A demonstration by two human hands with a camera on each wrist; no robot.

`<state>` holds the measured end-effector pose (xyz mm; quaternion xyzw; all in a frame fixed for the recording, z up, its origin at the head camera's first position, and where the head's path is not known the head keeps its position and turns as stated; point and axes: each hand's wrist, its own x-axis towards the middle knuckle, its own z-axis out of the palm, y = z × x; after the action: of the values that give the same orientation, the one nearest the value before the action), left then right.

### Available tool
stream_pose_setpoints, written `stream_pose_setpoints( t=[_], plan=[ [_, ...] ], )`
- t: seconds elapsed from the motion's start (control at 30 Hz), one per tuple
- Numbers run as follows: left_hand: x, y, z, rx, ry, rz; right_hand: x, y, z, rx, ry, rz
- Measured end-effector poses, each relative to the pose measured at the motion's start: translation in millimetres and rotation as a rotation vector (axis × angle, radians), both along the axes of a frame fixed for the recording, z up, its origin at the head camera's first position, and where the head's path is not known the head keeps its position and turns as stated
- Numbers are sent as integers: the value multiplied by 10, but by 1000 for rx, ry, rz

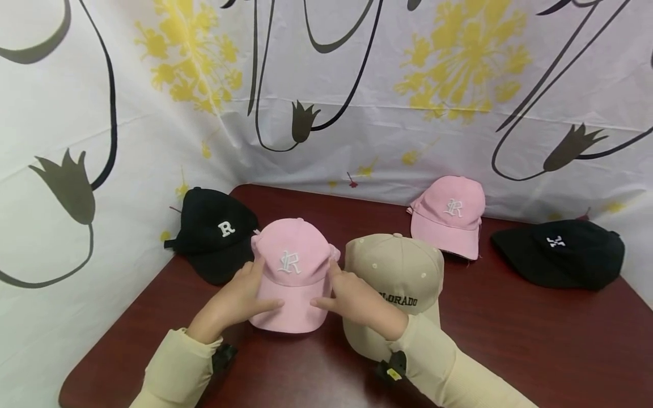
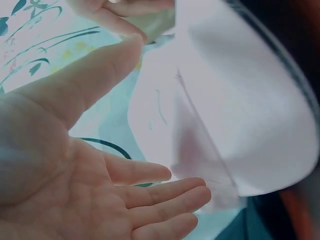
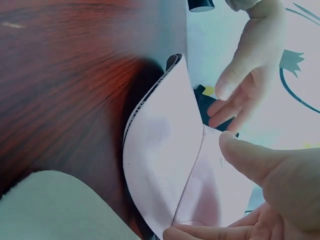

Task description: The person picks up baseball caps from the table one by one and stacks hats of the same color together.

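Observation:
A pink cap [image 1: 293,309] with a white letter R sits at the middle of the table, its brim toward me. Beside its left side is my left hand [image 1: 232,297], fingers extended along the crown and thumb over the brim. On the opposite side my right hand [image 1: 359,300] has its fingertips right at the crown's edge, the thumb above the brim. In the left wrist view the left hand's fingers [image 2: 165,207] are straight. Seen from the right wrist, the hand's thumb [image 3: 247,155] and fingers are spread beside the cap. A beige Colorado cap [image 1: 395,263] lies partly beneath my right forearm.
Behind and left is a black cap [image 1: 214,226] with a white R. Another pink cap [image 1: 454,212] stands at the back right, and a second black cap [image 1: 576,252] lies farther right. The dark red table [image 1: 535,340] meets a patterned cloth [image 1: 357,153] at the back and sides.

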<state>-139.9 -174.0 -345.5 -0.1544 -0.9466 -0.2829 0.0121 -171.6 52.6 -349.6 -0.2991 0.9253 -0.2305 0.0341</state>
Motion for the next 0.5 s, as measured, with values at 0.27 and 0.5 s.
stream_pose_setpoints(
  t=[0.27,0.5],
  plan=[
    [0,143,164,-27,35,-6,46,57,78,-69,20,-1],
    [-49,292,250,-29,28,-37,28,143,269,-150,2,-31]
  ],
)
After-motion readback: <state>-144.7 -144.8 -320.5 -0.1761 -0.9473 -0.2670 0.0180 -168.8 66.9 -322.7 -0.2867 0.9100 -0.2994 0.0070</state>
